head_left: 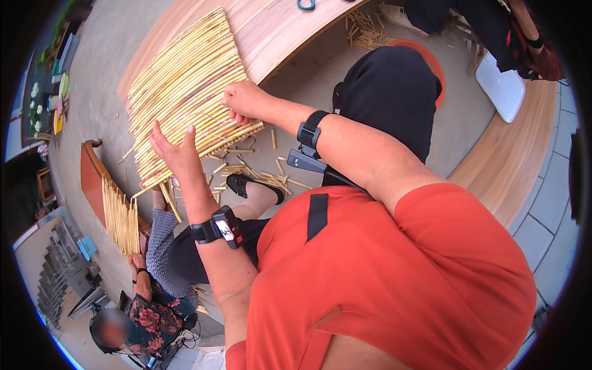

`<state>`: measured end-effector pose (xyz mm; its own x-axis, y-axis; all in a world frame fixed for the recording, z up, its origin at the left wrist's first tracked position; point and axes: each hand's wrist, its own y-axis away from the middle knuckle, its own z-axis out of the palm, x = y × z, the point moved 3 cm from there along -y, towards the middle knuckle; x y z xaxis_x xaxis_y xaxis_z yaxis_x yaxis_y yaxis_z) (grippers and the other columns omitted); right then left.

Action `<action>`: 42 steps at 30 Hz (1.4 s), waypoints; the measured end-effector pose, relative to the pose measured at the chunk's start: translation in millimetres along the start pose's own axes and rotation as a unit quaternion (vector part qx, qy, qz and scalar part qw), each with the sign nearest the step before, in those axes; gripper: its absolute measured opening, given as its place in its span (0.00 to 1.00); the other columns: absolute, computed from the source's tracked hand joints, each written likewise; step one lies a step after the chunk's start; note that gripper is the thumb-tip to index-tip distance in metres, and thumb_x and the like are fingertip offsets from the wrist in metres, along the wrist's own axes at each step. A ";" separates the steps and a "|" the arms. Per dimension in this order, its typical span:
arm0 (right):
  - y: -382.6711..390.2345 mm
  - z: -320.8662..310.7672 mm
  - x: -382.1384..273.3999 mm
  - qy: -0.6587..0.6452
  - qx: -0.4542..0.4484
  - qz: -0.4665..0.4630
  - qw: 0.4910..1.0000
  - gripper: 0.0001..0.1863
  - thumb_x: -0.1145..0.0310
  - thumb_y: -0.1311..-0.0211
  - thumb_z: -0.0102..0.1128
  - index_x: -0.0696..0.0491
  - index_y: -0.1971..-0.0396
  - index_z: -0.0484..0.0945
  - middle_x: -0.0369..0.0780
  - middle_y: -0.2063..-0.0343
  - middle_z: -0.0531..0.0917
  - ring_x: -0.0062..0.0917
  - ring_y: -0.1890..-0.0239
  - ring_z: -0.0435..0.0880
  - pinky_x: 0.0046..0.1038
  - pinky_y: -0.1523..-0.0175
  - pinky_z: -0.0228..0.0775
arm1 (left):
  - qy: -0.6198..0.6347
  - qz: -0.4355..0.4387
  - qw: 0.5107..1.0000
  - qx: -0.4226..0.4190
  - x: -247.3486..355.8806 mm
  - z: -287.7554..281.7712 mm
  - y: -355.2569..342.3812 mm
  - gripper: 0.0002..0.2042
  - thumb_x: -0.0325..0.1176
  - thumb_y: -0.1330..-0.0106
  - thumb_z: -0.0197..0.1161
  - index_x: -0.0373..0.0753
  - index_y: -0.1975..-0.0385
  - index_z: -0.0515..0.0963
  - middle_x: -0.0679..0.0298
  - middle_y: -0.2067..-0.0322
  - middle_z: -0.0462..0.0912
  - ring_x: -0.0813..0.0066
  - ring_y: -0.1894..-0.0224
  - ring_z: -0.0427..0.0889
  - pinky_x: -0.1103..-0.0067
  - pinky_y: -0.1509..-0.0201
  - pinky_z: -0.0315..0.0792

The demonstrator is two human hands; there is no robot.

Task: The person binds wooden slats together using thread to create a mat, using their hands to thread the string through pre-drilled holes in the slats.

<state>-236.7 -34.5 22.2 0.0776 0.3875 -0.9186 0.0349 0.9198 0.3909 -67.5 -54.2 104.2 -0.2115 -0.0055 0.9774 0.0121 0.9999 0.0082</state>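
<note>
A mat of pale yellow stalks [185,80], laid side by side and bound with thin cord, lies partly on the wooden table [277,31]; its near part hangs over the edge. My left hand [177,153] is over the mat's near left part, fingers and thumb spread, with nothing in it. By the mat's right edge my right hand [242,102] is closed, its fingers curled toward the thumb. Whatever those fingers may grip is hidden.
Short cut stalk pieces [273,139] litter the floor below the table. A person [154,320] at lower left holds a smaller stalk mat [121,219]. A red tub [433,65] stands beyond my right knee, near a white board-like thing [502,89]. Blue handles [306,5] show on the table.
</note>
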 end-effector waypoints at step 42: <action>1.0 28.8 7.7 0.000 -0.007 0.003 1.000 0.09 0.68 0.37 0.52 0.57 0.75 0.74 0.41 0.82 0.80 0.24 0.85 0.78 0.26 0.84 0.72 | 0.347 -0.308 0.878 -0.118 -111.7 23.0 88.2 0.18 0.27 0.35 0.53 0.41 0.45 0.64 0.60 0.55 0.75 0.63 0.61 0.80 0.70 0.60 0.76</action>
<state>-207.3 -32.4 17.2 0.0779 0.3929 -0.9163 0.0212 0.9182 0.3956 -65.2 34.9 -9.1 0.3976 -0.6323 0.6649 0.3233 0.7747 0.5434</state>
